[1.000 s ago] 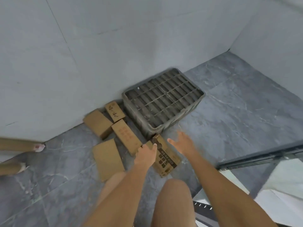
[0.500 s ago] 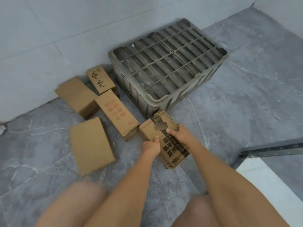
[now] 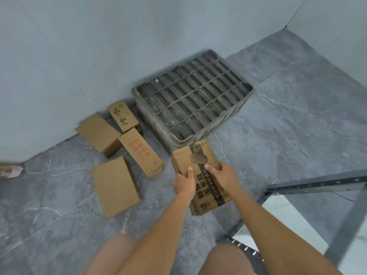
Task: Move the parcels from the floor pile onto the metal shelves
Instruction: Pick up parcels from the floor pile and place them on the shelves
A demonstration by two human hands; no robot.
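Observation:
A cardboard parcel with black print (image 3: 198, 161) sits in front of me, held from both sides. My left hand (image 3: 185, 183) grips its left edge with the thumb on top. My right hand (image 3: 224, 175) holds its right side, fingers curled over the top face. Several more brown parcels lie on the grey floor to the left: a plain flat one (image 3: 116, 186), one with red print (image 3: 142, 152), a plain one by the wall (image 3: 98, 133) and one with black script (image 3: 123, 116). The corner of the metal shelf (image 3: 317, 184) shows at the lower right.
An upturned grey plastic crate (image 3: 193, 98) stands against the wall just behind the held parcel. Pale walls meet in a corner at the upper right. A small white and red object (image 3: 10, 170) lies at the left edge. My bare knees fill the bottom.
My right hand came in from open air and closed on the printed parcel beside the left hand. The parcel now sits a little nearer to me, and the view has pulled back.

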